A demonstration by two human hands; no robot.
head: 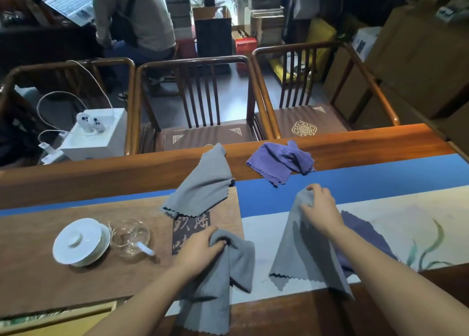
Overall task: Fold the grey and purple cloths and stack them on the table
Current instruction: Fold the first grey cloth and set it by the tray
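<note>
Grey cloths lie in three places in the head view. One grey cloth point(223, 267) is bunched in the left hand point(200, 249), whose fingers curl round its top; its lower part drapes over the near table edge. A second grey cloth point(302, 249) hangs from the right hand point(321, 208), which pinches its upper corner, the fingertips partly buried in the fabric. Beneath it a dark purple cloth point(360, 231) lies on the table runner point(380, 208), mostly hidden by the right forearm and the grey fabric. A third grey cloth point(203, 183) lies crumpled farther back, and a crumpled purple cloth point(279, 159) sits near the far table edge. To the left stand a white lidded cup point(78, 241) and a glass pitcher point(130, 236), whose outline is hard to trace.
</note>
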